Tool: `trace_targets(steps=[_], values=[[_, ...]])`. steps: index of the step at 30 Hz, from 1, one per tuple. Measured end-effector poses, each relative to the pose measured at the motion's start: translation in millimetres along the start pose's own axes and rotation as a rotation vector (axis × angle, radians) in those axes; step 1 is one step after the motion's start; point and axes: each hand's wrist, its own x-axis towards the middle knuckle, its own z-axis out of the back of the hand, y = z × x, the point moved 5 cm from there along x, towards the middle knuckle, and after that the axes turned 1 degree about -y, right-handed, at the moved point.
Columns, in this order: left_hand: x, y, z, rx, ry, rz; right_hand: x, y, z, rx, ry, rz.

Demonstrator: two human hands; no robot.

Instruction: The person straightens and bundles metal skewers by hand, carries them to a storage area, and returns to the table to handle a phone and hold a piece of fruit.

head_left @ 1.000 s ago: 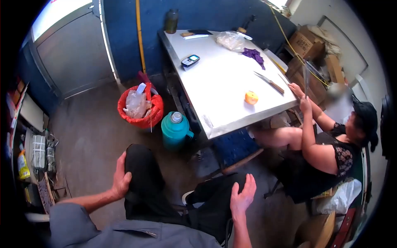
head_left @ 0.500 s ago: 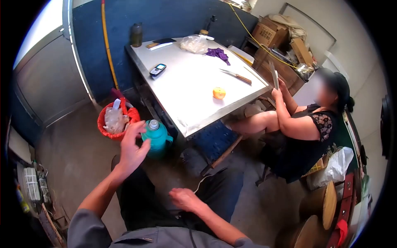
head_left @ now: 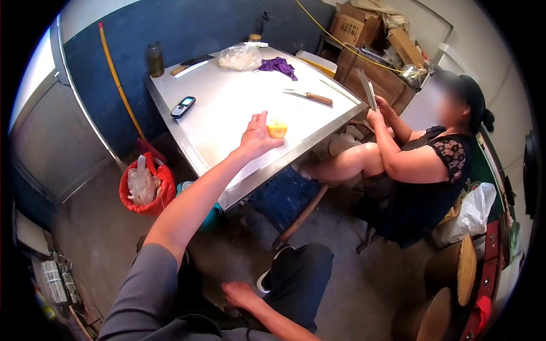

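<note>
My left hand [head_left: 256,135] reaches over the white tabletop [head_left: 219,128], fingers and thumb spread around the near left side of a round orange-yellow fruit [head_left: 277,128]. The fruit rests on the table, and whether the fingers touch it I cannot tell. Low in the view, my right hand [head_left: 239,294] hangs by my dark-trousered legs, its fingers loosely curled, with nothing visible in it. Beyond the fruit lies a knife with a wooden handle [head_left: 319,99]. A keypad phone [head_left: 183,107] lies at the table's left side.
A clear plastic bag [head_left: 240,58] and purple cloth [head_left: 278,67] lie at the back. A red-lined bin [head_left: 154,203] and partly hidden teal flask [head_left: 210,220] stand left. A blue-seated stool [head_left: 284,196] is at the near edge. A seated person [head_left: 421,165] holds flat strips, right.
My left hand has moved from above the teal flask forward and right to the fruit. My right hand stays low by my legs. The view has shifted; the fruit appears unmoved on the table.
</note>
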Motion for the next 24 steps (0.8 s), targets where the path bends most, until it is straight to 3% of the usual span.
trace_targets(steps=[13, 16, 18, 20, 22, 24], values=[[23.0, 8.2, -26.0, 0.006, 0.02, -0.064, -4.4, -1.3, -8.0, 0.024, -0.067, -0.002], [12.2, 3.5, -9.5, -0.23, -0.048, -0.02, -4.2, 0.6, -1.5, 0.028, -0.064, 0.0], [-7.8, -6.1, 6.7, -0.743, 0.126, 0.139, -2.3, 0.9, -1.4, 0.036, -0.059, 0.006], [-25.4, -9.3, 24.1, -0.842, 0.205, 0.138, 1.4, -4.9, -10.6, 0.065, -0.025, 0.008], [-54.0, -28.2, 46.8, -1.298, 0.389, 0.061, -2.2, -0.3, -0.7, 0.049, -0.013, 0.035], [-78.1, -39.2, 66.7, -1.321, 0.46, -0.002, -4.5, 3.8, 5.0, 0.031, 0.003, 0.064]])
